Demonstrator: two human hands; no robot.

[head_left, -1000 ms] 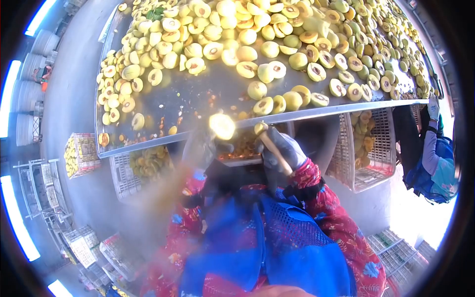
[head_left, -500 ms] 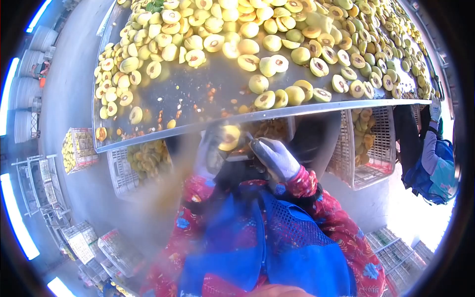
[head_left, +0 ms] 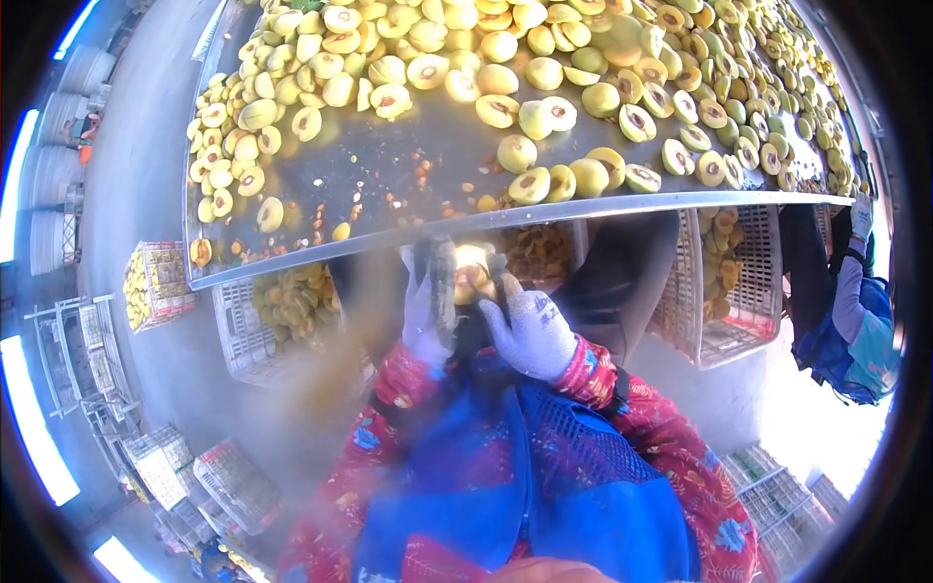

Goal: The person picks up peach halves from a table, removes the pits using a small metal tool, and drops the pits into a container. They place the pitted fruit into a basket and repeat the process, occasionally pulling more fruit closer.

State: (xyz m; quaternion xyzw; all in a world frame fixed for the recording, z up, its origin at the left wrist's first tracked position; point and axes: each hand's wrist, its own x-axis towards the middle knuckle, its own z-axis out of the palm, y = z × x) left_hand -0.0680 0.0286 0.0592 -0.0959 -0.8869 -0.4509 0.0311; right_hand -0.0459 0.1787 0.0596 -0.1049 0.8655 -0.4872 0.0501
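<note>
Both hands wear pale gloves with dark, worn fingers, just below the near edge of the metal table [head_left: 389, 180]. My left hand [head_left: 428, 301] is wrapped round a yellow halved fruit [head_left: 471, 272], its cut side up. From the right, my right hand [head_left: 528, 325] meets the fruit with its fingertips pressed together at the lower right side. Anything small between those fingers is hidden. Many green-yellow halved fruits [head_left: 588, 178] lie on the table beyond, some with brown pits showing, and small brown bits are scattered near the edge.
Below the table edge stand crates of fruit, one at the left [head_left: 238, 330] and one at the right [head_left: 743, 340]. A co-worker in a blue garment [head_left: 844, 325] is at the far right. Stacked crates [head_left: 233, 486] and a metal rack [head_left: 68, 355] are at the left.
My right hand has moved left and up, from apart to touching the fruit. My left hand and the fruit have shifted slightly right, and the fruit has tilted.
</note>
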